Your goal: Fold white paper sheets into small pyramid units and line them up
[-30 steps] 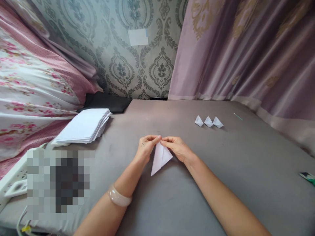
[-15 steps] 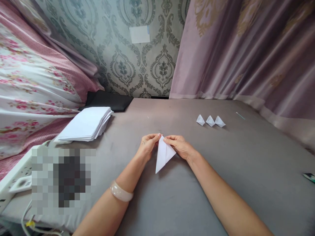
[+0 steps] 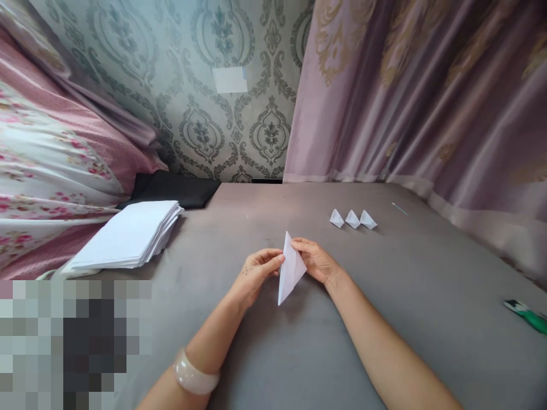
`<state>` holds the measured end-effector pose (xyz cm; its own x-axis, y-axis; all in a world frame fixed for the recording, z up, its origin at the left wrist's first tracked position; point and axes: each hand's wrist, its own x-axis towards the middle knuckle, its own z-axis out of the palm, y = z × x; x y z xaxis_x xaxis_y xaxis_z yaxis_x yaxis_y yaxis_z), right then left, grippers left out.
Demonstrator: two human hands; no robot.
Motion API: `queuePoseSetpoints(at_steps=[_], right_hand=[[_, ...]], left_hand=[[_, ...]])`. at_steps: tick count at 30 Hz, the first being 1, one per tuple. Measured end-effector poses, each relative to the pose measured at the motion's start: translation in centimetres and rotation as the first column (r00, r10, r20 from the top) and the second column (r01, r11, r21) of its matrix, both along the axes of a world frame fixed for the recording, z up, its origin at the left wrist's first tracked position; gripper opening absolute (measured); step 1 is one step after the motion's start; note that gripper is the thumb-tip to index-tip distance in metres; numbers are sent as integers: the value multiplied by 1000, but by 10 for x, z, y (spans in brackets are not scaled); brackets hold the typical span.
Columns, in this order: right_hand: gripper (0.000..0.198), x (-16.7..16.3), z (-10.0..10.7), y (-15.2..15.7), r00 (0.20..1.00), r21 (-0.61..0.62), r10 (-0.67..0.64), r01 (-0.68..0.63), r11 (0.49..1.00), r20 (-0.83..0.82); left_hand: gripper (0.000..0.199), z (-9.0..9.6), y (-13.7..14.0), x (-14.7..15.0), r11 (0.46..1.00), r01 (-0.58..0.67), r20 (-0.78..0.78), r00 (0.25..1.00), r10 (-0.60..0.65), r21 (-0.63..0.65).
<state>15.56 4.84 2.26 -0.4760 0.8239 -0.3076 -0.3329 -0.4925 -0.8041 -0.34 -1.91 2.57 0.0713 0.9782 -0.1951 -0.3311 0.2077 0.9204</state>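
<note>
Between my two hands a folded piece of white paper (image 3: 291, 269) is held up, a narrow triangle with its points up, down and to the right. My left hand (image 3: 261, 270) pinches its left edge between thumb and fingers. On the upper right side my right hand (image 3: 315, 259) grips the paper, with some fingers hidden behind it. Farther back to the right, three small folded paper shapes (image 3: 352, 219) stand in a row on the grey cloth surface (image 3: 384, 319).
A stack of white paper (image 3: 128, 234) lies at the left, in front of a black flat item (image 3: 175, 189). A green and dark object (image 3: 526, 316) is at the right edge, and a thin stick (image 3: 400, 208) lies far right. Curtains (image 3: 342, 102) hang behind. The lower left is pixelated.
The folded paper has turned more edge-on. My left hand has slid from its top tip down to the left edge. The whole view has shifted slightly.
</note>
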Motion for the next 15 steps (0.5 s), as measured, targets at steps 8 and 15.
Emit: queuePoseSetpoints(at_steps=[8, 15], right_hand=[[26, 2, 1, 0, 1000, 23, -4, 4, 1000, 3], [27, -2, -4, -2, 988, 162, -55, 31, 986, 147]], left_hand=[[27, -4, 3, 2, 998, -35, -100, 994, 40, 56], [27, -9, 3, 3, 997, -51, -227, 972, 64, 59]])
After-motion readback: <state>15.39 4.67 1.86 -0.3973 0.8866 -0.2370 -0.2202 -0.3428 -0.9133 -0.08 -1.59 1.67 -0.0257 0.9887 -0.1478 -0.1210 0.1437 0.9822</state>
